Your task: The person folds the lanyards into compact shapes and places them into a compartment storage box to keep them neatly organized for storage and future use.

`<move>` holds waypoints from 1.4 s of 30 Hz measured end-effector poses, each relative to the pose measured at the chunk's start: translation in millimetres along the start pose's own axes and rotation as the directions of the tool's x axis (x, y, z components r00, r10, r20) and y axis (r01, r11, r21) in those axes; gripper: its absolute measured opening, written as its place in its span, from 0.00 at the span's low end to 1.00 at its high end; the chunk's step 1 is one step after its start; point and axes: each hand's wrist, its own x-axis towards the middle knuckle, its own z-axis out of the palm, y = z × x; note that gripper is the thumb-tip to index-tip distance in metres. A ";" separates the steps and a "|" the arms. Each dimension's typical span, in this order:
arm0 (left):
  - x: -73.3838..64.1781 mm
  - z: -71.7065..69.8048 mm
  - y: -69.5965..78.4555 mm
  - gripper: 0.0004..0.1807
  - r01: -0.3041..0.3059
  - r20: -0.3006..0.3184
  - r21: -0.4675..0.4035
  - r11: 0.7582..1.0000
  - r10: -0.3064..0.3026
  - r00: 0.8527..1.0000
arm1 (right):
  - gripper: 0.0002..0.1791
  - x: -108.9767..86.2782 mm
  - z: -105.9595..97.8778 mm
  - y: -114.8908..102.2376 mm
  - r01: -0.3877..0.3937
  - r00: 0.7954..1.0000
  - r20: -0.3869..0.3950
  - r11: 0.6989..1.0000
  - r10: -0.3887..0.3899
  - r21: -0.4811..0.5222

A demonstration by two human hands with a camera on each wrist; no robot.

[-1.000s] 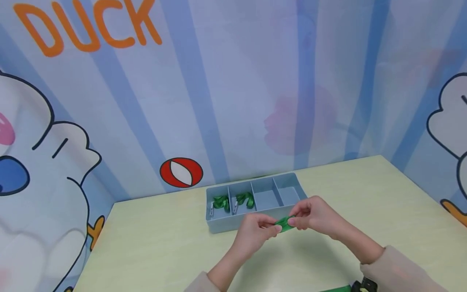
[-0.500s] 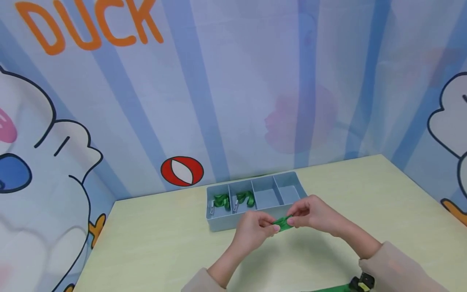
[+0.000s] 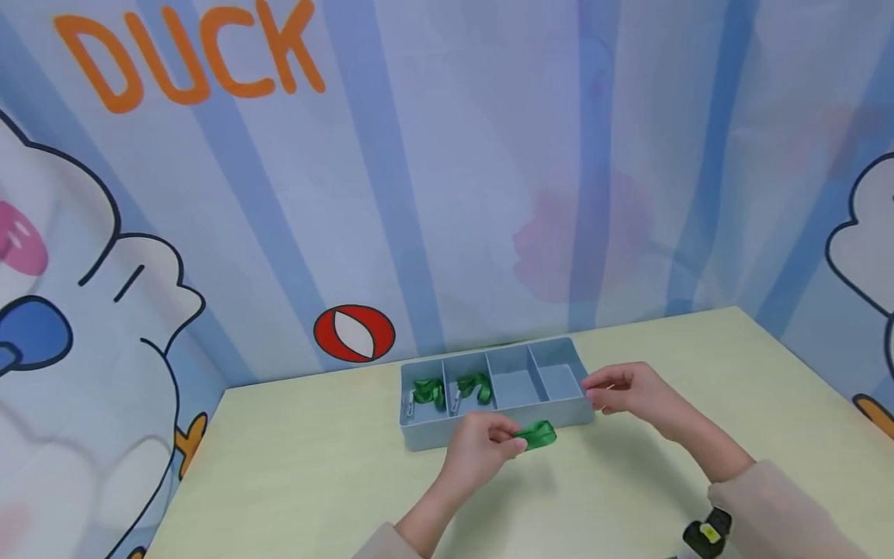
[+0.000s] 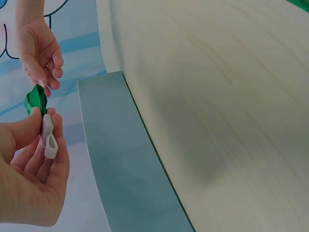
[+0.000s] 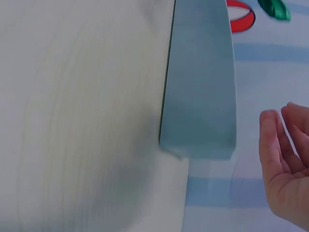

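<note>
Green ribbon (image 3: 538,435), pinched between left fingers (image 4: 58,129)

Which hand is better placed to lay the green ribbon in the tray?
Probably the left hand: it pinches the green ribbon and a white clip near the tray. The right hand, by the tray's right end, holds nothing, so it would likely need a handover.
</note>
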 end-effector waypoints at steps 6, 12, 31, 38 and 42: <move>1.5 -3.0 -0.9 0.03 0.010 -0.015 -0.019 1.000 -0.010 1.000 | 0.22 10.3 -13.4 13.4 -0.045 0.992 -0.122 0.999 0.042 -0.019; 4.5 -3.9 -0.9 0.06 0.029 -0.043 -0.039 0.999 -0.031 0.999 | 0.21 24.0 -13.0 21.1 -0.100 0.984 -0.150 0.995 0.098 -0.002; 24.8 -12.1 -10.9 0.10 0.083 -0.105 -0.161 0.983 -0.101 0.989 | 0.21 43.8 -9.4 32.5 -0.152 0.978 -0.136 0.987 0.158 0.056; 33.1 -12.4 -9.5 0.10 0.073 -0.125 -0.162 0.984 -0.094 0.988 | 0.21 47.0 -8.3 33.5 -0.173 0.973 -0.148 0.984 0.177 0.043; 39.9 -13.3 -11.2 0.10 0.112 -0.160 -0.167 0.980 -0.139 0.977 | 0.20 47.1 -5.0 32.0 -0.196 0.965 -0.167 0.979 0.201 0.047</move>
